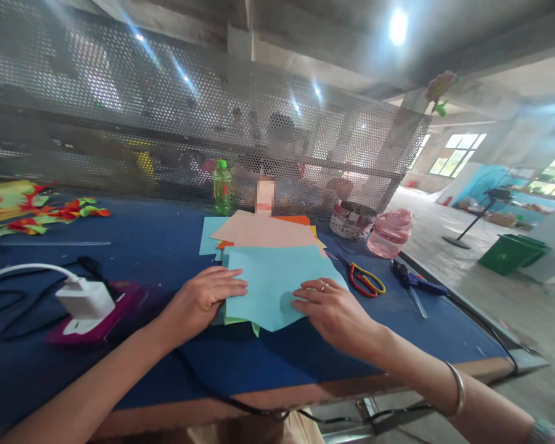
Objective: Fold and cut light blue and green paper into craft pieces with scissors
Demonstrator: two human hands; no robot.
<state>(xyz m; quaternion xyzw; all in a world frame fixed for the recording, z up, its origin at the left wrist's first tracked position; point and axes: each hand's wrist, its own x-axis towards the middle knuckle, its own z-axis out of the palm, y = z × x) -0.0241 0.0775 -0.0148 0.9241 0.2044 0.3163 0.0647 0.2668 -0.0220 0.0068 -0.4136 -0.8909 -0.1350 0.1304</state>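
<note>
A light blue sheet lies on top of a stack of coloured sheets on the blue table. My left hand rests at the sheet's left edge, fingers together and stretched onto it. My right hand lies flat on the sheet's right lower part, fingers extended, a ring on one finger. Green sheet corners poke out beneath the blue sheet near its lower edge.
Red and yellow scissors and a blue glue gun lie right of the stack. A pink jar, a woven basket and a green bottle stand behind. A white charger with cables sits left. Coloured scraps lie far left. A perforated metal screen backs the table.
</note>
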